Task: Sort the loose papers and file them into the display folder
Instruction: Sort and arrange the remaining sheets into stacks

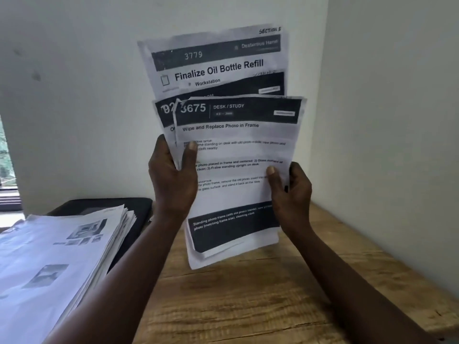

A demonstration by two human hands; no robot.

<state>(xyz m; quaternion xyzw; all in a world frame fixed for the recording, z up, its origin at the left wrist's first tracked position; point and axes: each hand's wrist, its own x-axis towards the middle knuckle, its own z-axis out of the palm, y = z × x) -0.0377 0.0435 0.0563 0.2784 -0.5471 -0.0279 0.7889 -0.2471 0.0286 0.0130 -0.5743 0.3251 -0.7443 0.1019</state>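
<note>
Lying at far left: a thick stack of loose papers [62, 244] sits on the tabletop [248, 306], printed with small grey photos; its edges are uneven and its text is too blurred to read.
Black case: a flat dark case [141, 207] lies partly under that stack against the wall; it may be the display folder, but I cannot tell.
Left hand: the left hand [173, 177] pinches the left edge of the held sheets, thumb across the front, fingers behind.
Held sheets: a small fan of sheets [236, 157] stands upright in the air above the tabletop, between the two hands.
Handling: thin, light and floppy. The sheets crease easily and slide over one another, so they are best held at both side edges.
Back sheet: "3779", "Dexterous Hand", "Finalize Oil Bottle Refill", "Workstation"; the corner note starts "SECTION", last character unclear.
Front sheet: "3675", "DESK / STUDY", "Wipe and Replace Photo in Frame"; the bottom band mentions a standing photo frame and a cleaning cloth.
Right hand: the right hand [290, 194] grips the right edge, thumb on the front, fingers curled behind.
</note>
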